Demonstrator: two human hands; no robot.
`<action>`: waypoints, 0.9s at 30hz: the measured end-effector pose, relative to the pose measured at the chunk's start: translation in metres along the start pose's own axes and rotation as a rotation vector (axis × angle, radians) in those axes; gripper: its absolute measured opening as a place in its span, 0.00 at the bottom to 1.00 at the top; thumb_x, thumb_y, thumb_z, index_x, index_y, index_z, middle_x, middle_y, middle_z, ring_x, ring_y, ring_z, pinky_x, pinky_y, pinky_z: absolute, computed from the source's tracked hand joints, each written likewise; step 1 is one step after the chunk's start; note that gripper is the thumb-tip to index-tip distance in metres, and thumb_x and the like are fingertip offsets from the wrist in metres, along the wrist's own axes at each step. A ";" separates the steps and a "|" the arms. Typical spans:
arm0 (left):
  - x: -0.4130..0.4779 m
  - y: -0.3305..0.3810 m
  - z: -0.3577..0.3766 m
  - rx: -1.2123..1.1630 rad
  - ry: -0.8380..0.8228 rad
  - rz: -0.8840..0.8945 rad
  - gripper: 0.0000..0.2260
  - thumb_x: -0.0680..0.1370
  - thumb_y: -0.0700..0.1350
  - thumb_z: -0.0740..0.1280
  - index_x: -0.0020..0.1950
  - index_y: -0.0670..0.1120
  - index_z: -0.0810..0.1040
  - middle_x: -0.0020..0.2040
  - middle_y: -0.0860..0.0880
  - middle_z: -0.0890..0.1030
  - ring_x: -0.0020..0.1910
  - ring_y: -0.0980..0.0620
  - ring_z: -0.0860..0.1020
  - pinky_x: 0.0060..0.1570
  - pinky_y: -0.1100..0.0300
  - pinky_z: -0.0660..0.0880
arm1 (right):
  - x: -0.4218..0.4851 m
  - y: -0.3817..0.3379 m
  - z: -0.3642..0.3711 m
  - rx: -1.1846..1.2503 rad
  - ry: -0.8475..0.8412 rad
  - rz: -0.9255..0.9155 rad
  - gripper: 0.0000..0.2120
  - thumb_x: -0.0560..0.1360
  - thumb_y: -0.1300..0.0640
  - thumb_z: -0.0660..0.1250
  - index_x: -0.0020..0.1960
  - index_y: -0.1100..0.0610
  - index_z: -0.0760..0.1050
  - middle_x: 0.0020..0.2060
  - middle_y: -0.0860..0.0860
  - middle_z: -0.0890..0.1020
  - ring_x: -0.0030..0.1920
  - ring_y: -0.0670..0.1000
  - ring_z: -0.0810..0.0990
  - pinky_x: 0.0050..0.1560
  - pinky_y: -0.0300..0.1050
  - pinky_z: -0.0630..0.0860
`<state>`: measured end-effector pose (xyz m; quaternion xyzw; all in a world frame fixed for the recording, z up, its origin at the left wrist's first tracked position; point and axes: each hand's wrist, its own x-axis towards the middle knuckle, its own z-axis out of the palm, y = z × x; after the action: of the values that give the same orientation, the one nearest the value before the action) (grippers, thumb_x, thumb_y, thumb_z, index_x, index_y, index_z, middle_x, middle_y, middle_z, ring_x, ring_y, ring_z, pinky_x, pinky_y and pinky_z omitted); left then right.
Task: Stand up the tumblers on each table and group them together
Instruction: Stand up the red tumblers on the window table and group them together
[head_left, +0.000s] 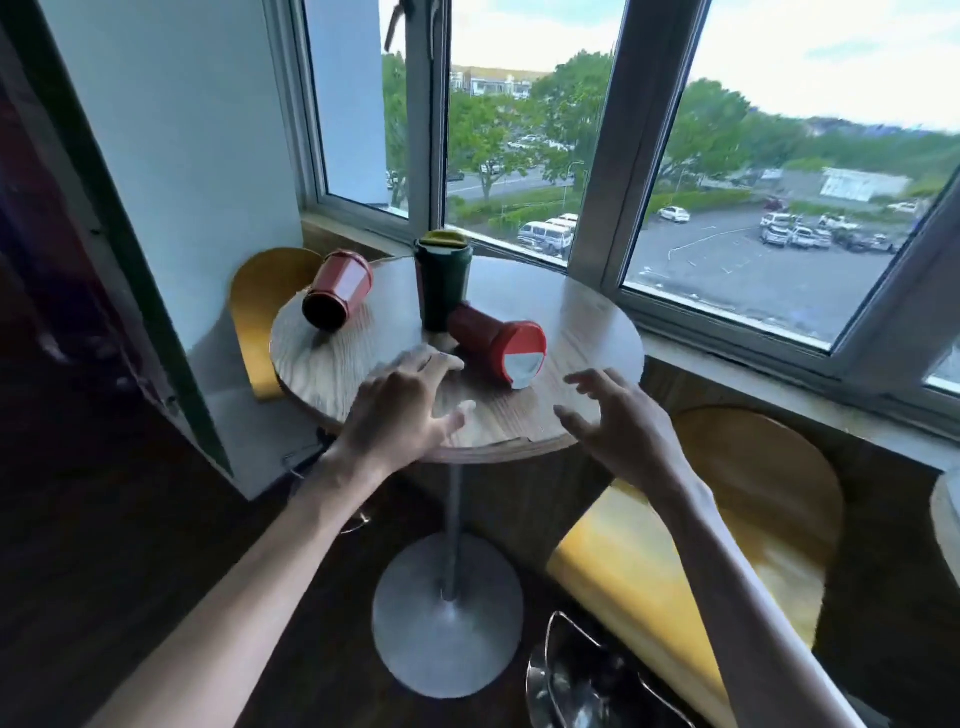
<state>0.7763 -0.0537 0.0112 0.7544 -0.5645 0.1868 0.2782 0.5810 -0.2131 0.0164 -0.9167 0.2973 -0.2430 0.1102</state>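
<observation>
- Three tumblers are sitting on the round wood-grain counter (582, 312). A dark green plastic tumbler with a yellow lid (442, 286) is standing upright, and two red ones are lying on their sides.
- Just in front of the green tumbler, the red tumbler with the red-and-white lid (496, 340) is lying with its long axis running from the green tumbler's foot out toward the right hand (621, 415), lid end leading. Whether its base is touching the green tumbler cannot be told.
- Both hands are hovering open, fingers spread, gripping nothing. The left hand (402, 410) is reaching nearer that tumbler's body, while the right hand is facing its lid.
- Left of the green tumbler and well apart from it, the other red plastic tumbler (337, 293) is lying with its dark base toward the camera.
- Righting the nearer red tumbler is looking like the coming step. The green tumbler is crowding its base, so tipping it up risks a knock.
- Right of the green tumbler and lower, a yellow curved-back chair (753, 493) is standing beside the counter.
</observation>
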 end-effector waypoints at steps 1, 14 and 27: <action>0.017 -0.012 0.005 -0.025 -0.042 0.034 0.22 0.72 0.56 0.71 0.62 0.47 0.75 0.58 0.47 0.78 0.56 0.47 0.78 0.55 0.49 0.76 | 0.016 0.002 0.002 0.032 -0.001 0.020 0.21 0.74 0.44 0.67 0.64 0.49 0.70 0.59 0.50 0.77 0.55 0.51 0.79 0.55 0.52 0.78; 0.115 -0.058 0.083 -0.084 -0.263 0.352 0.37 0.69 0.60 0.72 0.73 0.56 0.59 0.72 0.49 0.67 0.70 0.47 0.66 0.70 0.47 0.64 | 0.106 0.042 0.055 0.677 -0.258 0.112 0.26 0.74 0.57 0.70 0.66 0.44 0.62 0.58 0.52 0.74 0.54 0.43 0.79 0.51 0.42 0.79; 0.155 -0.038 0.068 -0.882 -0.130 0.000 0.34 0.67 0.51 0.76 0.70 0.54 0.64 0.64 0.59 0.72 0.63 0.66 0.72 0.58 0.69 0.72 | 0.141 0.050 0.002 0.976 -0.131 -0.056 0.40 0.63 0.41 0.77 0.68 0.58 0.68 0.64 0.58 0.75 0.61 0.54 0.78 0.59 0.48 0.75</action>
<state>0.8562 -0.2051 0.0427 0.5737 -0.6064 -0.1198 0.5374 0.6565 -0.3369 0.0513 -0.7791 0.1166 -0.2985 0.5388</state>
